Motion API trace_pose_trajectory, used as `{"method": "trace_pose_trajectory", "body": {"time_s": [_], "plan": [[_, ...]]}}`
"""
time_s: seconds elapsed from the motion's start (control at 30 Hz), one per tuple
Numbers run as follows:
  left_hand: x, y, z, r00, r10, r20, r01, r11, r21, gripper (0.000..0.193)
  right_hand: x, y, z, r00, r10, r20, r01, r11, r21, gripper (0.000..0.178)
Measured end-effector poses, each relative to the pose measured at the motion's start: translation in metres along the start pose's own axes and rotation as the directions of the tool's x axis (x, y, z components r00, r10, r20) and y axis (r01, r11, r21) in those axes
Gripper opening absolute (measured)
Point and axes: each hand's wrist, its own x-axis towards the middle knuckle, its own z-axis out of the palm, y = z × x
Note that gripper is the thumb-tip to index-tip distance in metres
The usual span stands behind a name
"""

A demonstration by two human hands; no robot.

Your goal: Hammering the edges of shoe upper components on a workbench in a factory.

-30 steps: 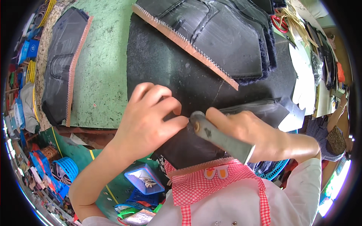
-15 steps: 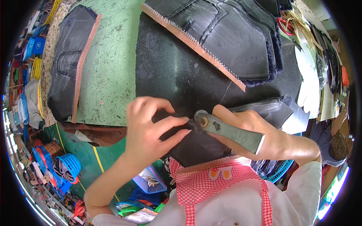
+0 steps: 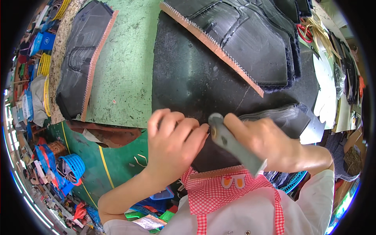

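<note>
Head view: I see the right hand [image 3: 270,141] gripping a hammer [image 3: 235,145], its head slanting up-left toward the curled left hand [image 3: 172,143], whose hold I can't tell.

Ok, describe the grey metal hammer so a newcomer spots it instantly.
Right of the speckled green work surface lies a large flat black sheet. Toward its near side, the bare right hand holds the grey metal hammer. Unlike the nearby black panels edged with stitched tan strips, it is grey, rounded at one end and flared at the other.
</note>
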Motion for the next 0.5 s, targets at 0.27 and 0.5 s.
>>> {"method": "trace_pose_trajectory", "body": {"time_s": [0.27,0.5], "plan": [[-0.008,-0.013,0.007,0.993,-0.115,0.032,0.119,0.974,-0.196,0.02,0.009,0.007,-0.013,0.999,-0.037,0.021,0.037,0.999,0.013,0.022],[-0.003,0.004,0.001,1.0,-0.004,0.005,0.004,0.999,-0.035,0.015,0.015,0.005,-0.01,0.995,-0.101,-0.008,0.099,0.988,-0.121,0.017]]}}
